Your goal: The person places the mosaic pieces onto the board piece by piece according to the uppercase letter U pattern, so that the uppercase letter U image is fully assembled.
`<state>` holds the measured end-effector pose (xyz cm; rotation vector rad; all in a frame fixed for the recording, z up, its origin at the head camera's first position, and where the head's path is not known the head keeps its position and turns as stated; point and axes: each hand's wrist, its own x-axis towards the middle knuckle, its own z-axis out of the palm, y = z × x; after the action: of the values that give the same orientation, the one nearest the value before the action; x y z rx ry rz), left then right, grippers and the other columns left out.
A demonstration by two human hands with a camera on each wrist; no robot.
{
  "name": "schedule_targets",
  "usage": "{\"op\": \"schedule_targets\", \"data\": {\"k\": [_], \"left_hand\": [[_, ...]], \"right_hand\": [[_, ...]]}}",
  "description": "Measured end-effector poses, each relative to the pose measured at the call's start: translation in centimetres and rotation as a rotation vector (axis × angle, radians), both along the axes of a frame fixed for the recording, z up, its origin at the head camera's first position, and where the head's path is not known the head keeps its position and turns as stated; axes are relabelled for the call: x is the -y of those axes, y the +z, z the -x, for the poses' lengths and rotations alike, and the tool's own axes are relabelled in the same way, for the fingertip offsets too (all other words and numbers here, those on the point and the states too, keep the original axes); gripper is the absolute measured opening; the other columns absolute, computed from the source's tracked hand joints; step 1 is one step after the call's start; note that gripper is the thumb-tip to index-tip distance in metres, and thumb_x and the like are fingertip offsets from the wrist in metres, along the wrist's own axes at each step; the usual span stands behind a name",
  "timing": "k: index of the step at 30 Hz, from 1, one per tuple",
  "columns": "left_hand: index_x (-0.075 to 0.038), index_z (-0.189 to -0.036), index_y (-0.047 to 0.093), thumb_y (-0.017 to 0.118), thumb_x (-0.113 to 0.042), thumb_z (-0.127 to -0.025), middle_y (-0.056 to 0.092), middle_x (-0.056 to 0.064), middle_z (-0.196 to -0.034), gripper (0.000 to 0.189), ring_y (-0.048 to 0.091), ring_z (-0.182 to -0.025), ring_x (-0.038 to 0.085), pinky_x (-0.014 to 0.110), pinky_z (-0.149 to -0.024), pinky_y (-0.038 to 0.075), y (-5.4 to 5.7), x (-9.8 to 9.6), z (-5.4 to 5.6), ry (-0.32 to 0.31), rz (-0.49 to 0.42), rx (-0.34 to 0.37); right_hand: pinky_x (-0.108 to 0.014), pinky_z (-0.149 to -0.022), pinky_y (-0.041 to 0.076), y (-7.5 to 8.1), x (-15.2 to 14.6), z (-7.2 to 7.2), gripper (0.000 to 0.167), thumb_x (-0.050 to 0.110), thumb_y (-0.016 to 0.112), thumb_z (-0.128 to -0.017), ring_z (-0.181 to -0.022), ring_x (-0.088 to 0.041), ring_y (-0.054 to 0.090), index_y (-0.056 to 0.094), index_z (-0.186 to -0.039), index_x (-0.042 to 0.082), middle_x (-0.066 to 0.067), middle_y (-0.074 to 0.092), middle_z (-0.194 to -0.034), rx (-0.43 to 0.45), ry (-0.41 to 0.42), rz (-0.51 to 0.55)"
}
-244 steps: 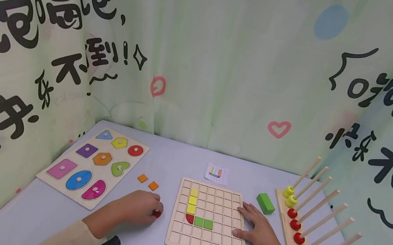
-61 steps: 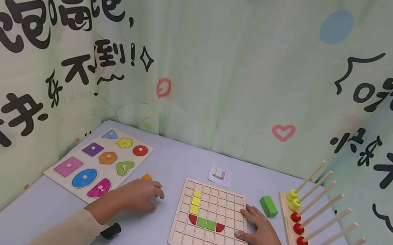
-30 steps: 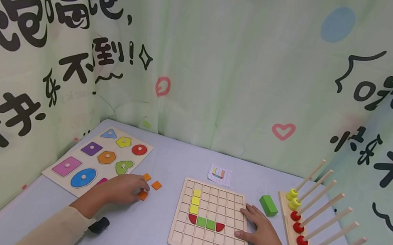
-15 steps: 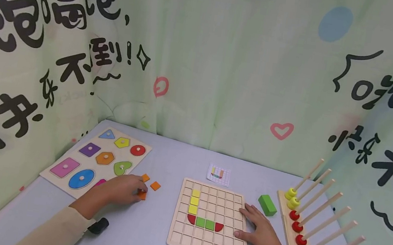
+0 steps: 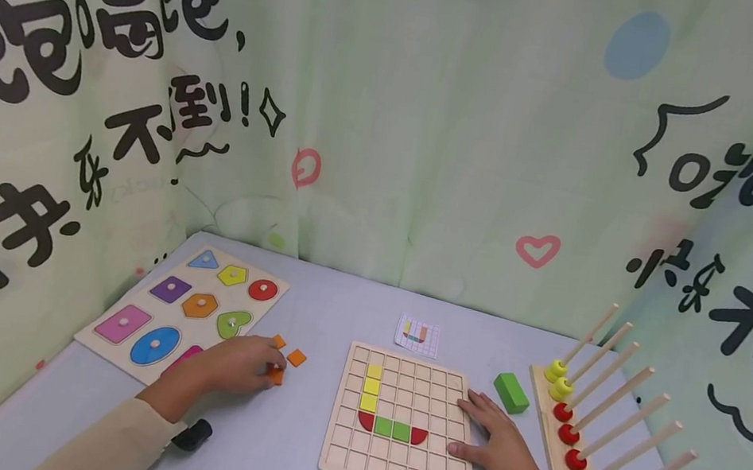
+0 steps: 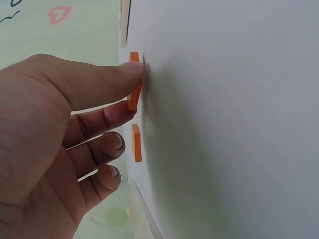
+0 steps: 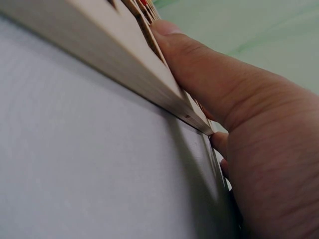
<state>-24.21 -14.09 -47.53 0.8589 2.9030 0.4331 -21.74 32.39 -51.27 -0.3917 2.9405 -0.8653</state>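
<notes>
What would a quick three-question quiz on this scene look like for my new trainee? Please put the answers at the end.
1. How many yellow square tiles lie on the pale square wooden grid board?

2. True or false: the right hand rests on the side of the board nearest the long wooden peg stand with red and yellow beads.

3. What is the left hand doing?
A. Lying flat on the grid board
B. Pinching a thin orange square tile
C. Gripping the peg stand

Key: 1. Three. 2. True. 3. B.
</notes>
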Motion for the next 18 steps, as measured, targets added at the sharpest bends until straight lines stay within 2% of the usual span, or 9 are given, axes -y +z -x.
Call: {"op": "schedule_targets", "data": {"k": [5, 9, 14, 18], "left_hand": [[-0.016, -0.107, 0.074, 0.079, -0.024, -0.082, 0.061, -0.012, -0.091, 0.026, 0.056, -0.087, 0.010, 0.029, -0.079, 0.052, 0.1, -0.8, 0.0, -0.009, -0.005, -0.020], [-0.017, -0.107, 0.073, 0.080, -0.027, -0.082, 0.056, -0.013, -0.087, 0.028, 0.053, -0.082, 0.007, 0.025, -0.075, 0.051, 0.1, -1.5, 0.3, -0.009, 0.000, -0.017], [-0.016, -0.108, 0.074, 0.079, -0.026, -0.083, 0.056, -0.013, -0.088, 0.027, 0.053, -0.081, 0.005, 0.025, -0.077, 0.051, 0.1, -2.4, 0.9, -0.054, -0.012, -0.027], [-0.015, -0.108, 0.074, 0.077, -0.025, -0.084, 0.058, -0.012, -0.089, 0.026, 0.053, -0.080, 0.005, 0.025, -0.077, 0.050, 0.2, -3.4, 1.2, -0.067, -0.017, -0.019]], "right_hand": [[-0.066, -0.105, 0.020, -0.1, 0.0, -0.1, 0.088, 0.056, 0.079, -0.070, -0.141, -0.043, 0.021, 0.054, -0.138, 0.006, -0.018, 0.036, -0.151, 0.001, 0.001, -0.002], [-0.066, -0.106, 0.020, -0.1, 0.0, -0.1, 0.088, 0.057, 0.079, -0.071, -0.141, -0.042, 0.021, 0.054, -0.139, 0.006, -0.017, 0.036, -0.151, 0.005, -0.002, -0.005], [-0.066, -0.106, 0.019, 0.0, 0.1, -0.1, 0.089, 0.057, 0.079, -0.071, -0.141, -0.042, 0.020, 0.053, -0.139, 0.006, -0.017, 0.035, -0.152, 0.009, -0.007, -0.001], [-0.065, -0.106, 0.019, 0.0, 0.1, 0.0, 0.090, 0.057, 0.079, -0.070, -0.141, -0.042, 0.020, 0.053, -0.139, 0.006, -0.017, 0.035, -0.152, 0.010, -0.008, -0.005]]}}
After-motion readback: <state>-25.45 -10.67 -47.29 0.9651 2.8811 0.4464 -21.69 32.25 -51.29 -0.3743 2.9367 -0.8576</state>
